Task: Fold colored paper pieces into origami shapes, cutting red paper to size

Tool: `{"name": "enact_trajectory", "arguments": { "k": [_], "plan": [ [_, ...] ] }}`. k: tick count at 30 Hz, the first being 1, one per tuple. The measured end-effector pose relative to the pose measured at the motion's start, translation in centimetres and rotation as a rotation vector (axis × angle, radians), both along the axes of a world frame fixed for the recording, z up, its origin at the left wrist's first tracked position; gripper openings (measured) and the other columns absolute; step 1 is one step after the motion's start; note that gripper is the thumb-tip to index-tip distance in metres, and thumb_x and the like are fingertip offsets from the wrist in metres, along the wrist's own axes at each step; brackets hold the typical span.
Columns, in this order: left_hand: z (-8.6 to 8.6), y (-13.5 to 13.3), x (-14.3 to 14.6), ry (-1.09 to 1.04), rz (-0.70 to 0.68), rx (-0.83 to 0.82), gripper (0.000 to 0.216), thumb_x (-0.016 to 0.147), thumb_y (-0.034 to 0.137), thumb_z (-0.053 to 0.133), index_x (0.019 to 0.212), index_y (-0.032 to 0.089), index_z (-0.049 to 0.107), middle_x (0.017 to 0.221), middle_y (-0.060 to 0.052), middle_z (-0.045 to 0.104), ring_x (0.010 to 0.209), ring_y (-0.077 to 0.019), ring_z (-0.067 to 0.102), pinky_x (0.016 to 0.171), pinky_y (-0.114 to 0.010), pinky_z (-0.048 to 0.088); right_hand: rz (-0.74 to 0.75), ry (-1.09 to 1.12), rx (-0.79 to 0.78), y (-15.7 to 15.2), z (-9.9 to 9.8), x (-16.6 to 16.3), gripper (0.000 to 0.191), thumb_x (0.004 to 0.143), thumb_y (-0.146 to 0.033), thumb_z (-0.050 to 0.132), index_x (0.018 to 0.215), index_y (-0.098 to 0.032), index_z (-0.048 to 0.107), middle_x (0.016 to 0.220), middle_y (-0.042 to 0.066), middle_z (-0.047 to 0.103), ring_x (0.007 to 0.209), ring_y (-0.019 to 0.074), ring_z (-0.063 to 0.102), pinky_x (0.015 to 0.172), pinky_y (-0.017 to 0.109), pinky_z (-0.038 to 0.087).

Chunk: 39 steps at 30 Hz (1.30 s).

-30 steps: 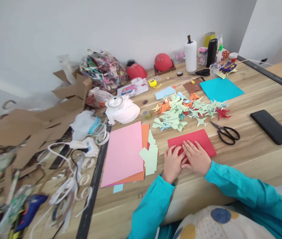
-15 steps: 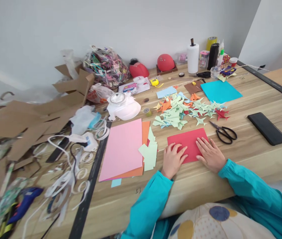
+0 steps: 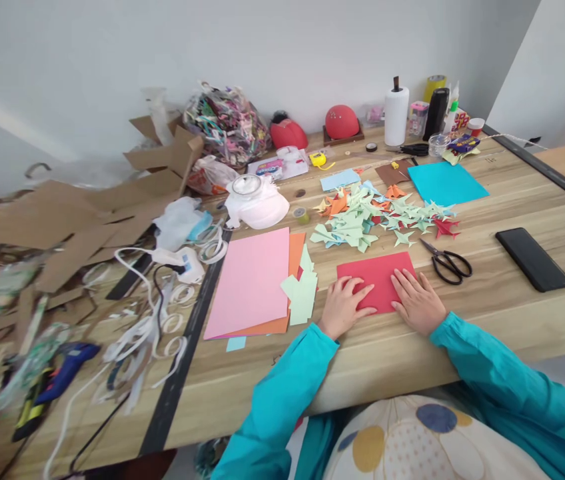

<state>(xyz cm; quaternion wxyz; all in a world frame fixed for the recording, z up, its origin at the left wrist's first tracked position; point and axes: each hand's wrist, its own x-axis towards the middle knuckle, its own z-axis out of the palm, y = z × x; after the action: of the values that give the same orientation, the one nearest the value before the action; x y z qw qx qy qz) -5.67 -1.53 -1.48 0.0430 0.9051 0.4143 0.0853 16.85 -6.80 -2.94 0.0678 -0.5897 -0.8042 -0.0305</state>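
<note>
A red sheet of paper [image 3: 377,273] lies flat on the wooden table in front of me. My left hand [image 3: 345,305] rests on its left side with the fingers spread. On the right side of the paper lies my right hand [image 3: 416,300], flat, fingers stretched out. Just right of the paper are black-handled scissors [image 3: 447,261], slightly apart at the handles. Beyond the paper spreads a pile of folded paper shapes [image 3: 357,217], mostly pale green with some orange, red and blue. Left of my left hand are pale green paper pieces [image 3: 303,293].
A stack of pink paper [image 3: 252,283] lies to the left and a black phone [image 3: 532,259] to the right. Turquoise paper [image 3: 447,183] is farther back, near a paper roll [image 3: 396,117]. Cardboard [image 3: 112,207], cables and a blue glue gun [image 3: 68,370] clutter the left.
The view has shifted a little, so the table's things sit slightly differently in the picture. Both hands remain on the red paper, with no clear change in their placement.
</note>
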Motion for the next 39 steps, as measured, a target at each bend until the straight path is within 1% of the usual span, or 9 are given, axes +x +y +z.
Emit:
{"name": "enact_trajectory", "arguments": {
  "k": [5,8,13,16,18,21,31,36,39],
  "plan": [
    [0.7,-0.4,0.6,0.077,-0.156,0.089,0.042,0.089,0.045,0.053,0.130,0.035,0.053,0.137,-0.007,0.049,0.129,-0.0295,0.038,0.106,-0.053,0.031,0.011,0.005,0.016,0.0,-0.3,0.0,0.055,0.096,-0.038,0.031,0.144,-0.011,0.037,0.151,0.012,0.036,0.137,0.0282,0.034,0.111,0.051,0.023],
    [0.7,-1.7,1.7,0.125,-0.279,0.083,0.043,0.093,0.025,0.045,0.136,0.031,0.047,0.146,-0.005,0.042,0.136,-0.0253,0.034,0.111,-0.046,0.030,0.019,0.008,0.034,0.0,-0.6,0.0,0.054,0.096,-0.036,0.030,0.144,-0.011,0.038,0.151,0.012,0.036,0.138,0.0282,0.034,0.111,0.052,0.023],
    [-0.3,-3.7,3.0,0.164,-0.237,0.068,0.044,0.096,0.018,0.031,0.139,0.016,0.042,0.147,-0.012,0.042,0.140,-0.0273,0.031,0.111,-0.050,0.029,0.018,0.022,0.050,0.1,-0.8,0.0,0.055,0.095,-0.038,0.032,0.143,-0.013,0.039,0.150,0.012,0.037,0.137,0.0283,0.034,0.111,0.052,0.023],
    [-0.5,-3.9,2.8,0.128,-0.270,0.020,0.049,0.097,0.037,0.034,0.140,0.014,0.041,0.150,-0.014,0.035,0.142,-0.0316,0.025,0.112,-0.052,0.027,0.011,0.032,0.044,0.0,-0.7,0.0,0.054,0.095,-0.038,0.032,0.143,-0.013,0.039,0.150,0.012,0.037,0.137,0.0277,0.034,0.111,0.050,0.023],
    [-0.5,-3.8,2.5,0.101,-0.300,-0.010,0.072,0.089,0.062,0.037,0.143,0.014,0.036,0.153,-0.017,0.030,0.143,-0.0352,0.019,0.112,-0.056,0.024,0.006,0.028,0.036,0.0,-0.5,-0.1,0.053,0.095,-0.035,0.032,0.144,-0.013,0.038,0.151,0.012,0.036,0.138,0.0272,0.034,0.111,0.050,0.023],
    [-0.4,-3.7,2.1,0.093,-0.323,-0.026,0.088,0.081,0.074,0.035,0.146,0.015,0.030,0.153,-0.019,0.026,0.144,-0.0372,0.014,0.112,-0.060,0.019,0.004,0.030,0.019,-0.1,-0.3,-0.1,0.054,0.095,-0.035,0.032,0.144,-0.013,0.038,0.151,0.012,0.036,0.138,0.0272,0.033,0.112,0.051,0.022],
    [0.0,-3.9,1.0,0.101,-0.324,-0.057,0.076,0.087,0.068,0.033,0.146,0.020,0.031,0.153,-0.009,0.031,0.143,-0.0336,0.019,0.113,-0.056,0.020,0.012,0.021,0.018,0.0,-0.3,0.1,0.055,0.095,-0.033,0.031,0.144,-0.011,0.036,0.151,0.011,0.035,0.138,0.0276,0.033,0.111,0.052,0.024],
    [0.0,-4.8,-1.5,0.091,-0.273,-0.028,0.070,0.091,0.060,0.034,0.146,0.016,0.030,0.150,-0.010,0.037,0.142,-0.0247,0.027,0.114,-0.044,0.025,0.010,0.002,0.024,0.0,-0.3,0.1,0.055,0.095,-0.036,0.031,0.145,-0.013,0.036,0.151,0.011,0.036,0.138,0.0275,0.034,0.111,0.050,0.024],
    [0.0,-5.5,-3.5,0.105,-0.225,-0.009,0.069,0.093,0.057,0.035,0.146,0.013,0.030,0.150,-0.012,0.037,0.141,-0.0243,0.030,0.114,-0.043,0.027,0.001,-0.011,0.021,0.0,-0.1,0.1,0.054,0.095,-0.036,0.031,0.145,-0.014,0.037,0.151,0.010,0.037,0.137,0.0272,0.034,0.111,0.050,0.024]
  ]
}}
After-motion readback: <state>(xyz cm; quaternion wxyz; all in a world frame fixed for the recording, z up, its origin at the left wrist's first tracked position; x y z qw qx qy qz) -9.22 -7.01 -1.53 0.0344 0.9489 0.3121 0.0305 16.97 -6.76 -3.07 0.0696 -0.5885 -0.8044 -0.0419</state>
